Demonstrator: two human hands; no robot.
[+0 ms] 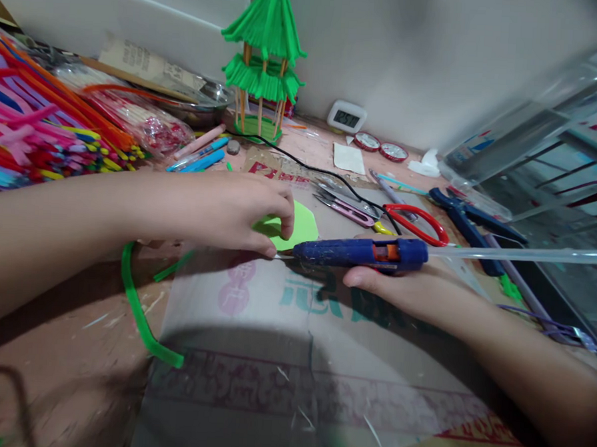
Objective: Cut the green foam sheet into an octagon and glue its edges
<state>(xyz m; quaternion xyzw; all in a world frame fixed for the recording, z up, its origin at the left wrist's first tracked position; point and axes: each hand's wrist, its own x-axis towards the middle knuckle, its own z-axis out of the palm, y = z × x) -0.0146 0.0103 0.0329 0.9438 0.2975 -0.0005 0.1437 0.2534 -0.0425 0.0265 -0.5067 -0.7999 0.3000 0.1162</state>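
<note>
The right hand (402,287) is gripping a glue gun (340,252); the left hand (247,205) (grip unclear) is curling over green card (304,222) toward the cardboard's (199,302) far edge.

The glue gun (334,252) in the right hand (408,286) is scuffed plastic, its glue stick (517,253) smooth. By the left hand (256,211), the green sheet (306,225) looks matt; beyond that hand, the model roof (269,25) is fuzzy, the bowl (219,99) shiny metal.
</note>
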